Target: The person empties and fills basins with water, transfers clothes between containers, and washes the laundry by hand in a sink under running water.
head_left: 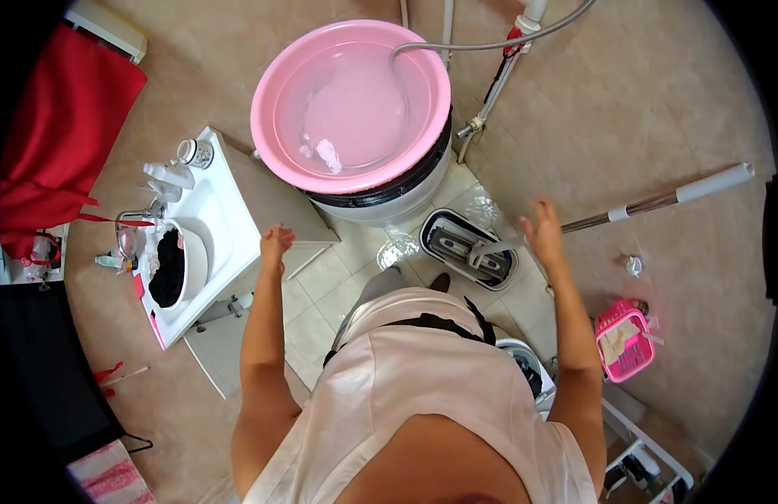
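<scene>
Two bare hands, both held up in front of the body, well apart. Left hand [276, 244]: fingers loosely extended, nothing in it; nearest is the white sink [238, 220] to its left. Right hand [544, 233]: fingers spread, not closed on anything; it overlaps the pole of the mop [633, 209], contact cannot be told. Mop leans out to the right, its lower end in the oblong bucket [457, 267], which stands on the tiled floor [315, 339], left of the right hand.

Far side, between the hands: a wide pink basin [269, 139] on top of a white drum with a black band [381, 204]. Water in the basin; a grey hose [500, 44] dips in from the far right. A small whitish clump [328, 156] sits at the basin's near side.

Left, in the sink: white bowl [197, 267] holding dark cloth [165, 270]. Near right: pink basket [628, 372].
</scene>
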Demonstrator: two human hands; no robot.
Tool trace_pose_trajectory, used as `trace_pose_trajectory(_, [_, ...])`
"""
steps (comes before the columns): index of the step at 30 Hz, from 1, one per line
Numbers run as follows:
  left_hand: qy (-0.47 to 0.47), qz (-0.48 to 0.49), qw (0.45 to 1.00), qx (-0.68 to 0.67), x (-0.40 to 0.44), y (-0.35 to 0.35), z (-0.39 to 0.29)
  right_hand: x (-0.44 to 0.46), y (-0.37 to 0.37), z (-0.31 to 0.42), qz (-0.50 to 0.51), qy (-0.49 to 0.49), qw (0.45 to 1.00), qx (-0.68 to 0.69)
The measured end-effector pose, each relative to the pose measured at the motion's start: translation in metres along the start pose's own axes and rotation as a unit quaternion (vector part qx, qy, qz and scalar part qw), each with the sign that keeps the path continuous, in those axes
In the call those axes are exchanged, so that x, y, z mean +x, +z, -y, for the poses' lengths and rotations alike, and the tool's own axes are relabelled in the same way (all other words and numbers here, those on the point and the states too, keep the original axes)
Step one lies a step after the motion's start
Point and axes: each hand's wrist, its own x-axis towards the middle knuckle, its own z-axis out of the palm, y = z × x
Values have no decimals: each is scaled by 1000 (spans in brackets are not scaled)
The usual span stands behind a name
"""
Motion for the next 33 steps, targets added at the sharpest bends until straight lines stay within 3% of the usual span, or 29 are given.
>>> trace_pose_trajectory(5, [91,-50,994,-30,56,11,-90,51,31,97,4,-49,986,156])
trace_pose_trajectory(8, [180,-86,980,-19,87,28,-149,86,41,142,-28,-49,984,170])
trace_pose_trajectory(11, [256,-33,964,62,162,27,-188,125,78,159,-50,57,957,278])
trace_pose_trajectory(16, [248,55,955,155,223,73,-254,182,140,154,-94,275,915,281])
trace_pose_trajectory(18, [209,106,942,242,257,83,-272,193,147,157,-120,295,886,337])
trace_pose_trajectory(21, [131,171,963,164,258,108,-291,189,136,177,-152,334,840,400])
trace_pose_trajectory(26, [141,161,972,95,244,117,-298,194,160,182,-284,369,797,386])
trace_pose_trajectory(29, [150,192,969,53,239,115,-305,186,138,195,-310,361,806,352])
trace_pose_trajectory(33, [152,207,966,30,205,106,-313,162,106,210,-300,381,774,406])
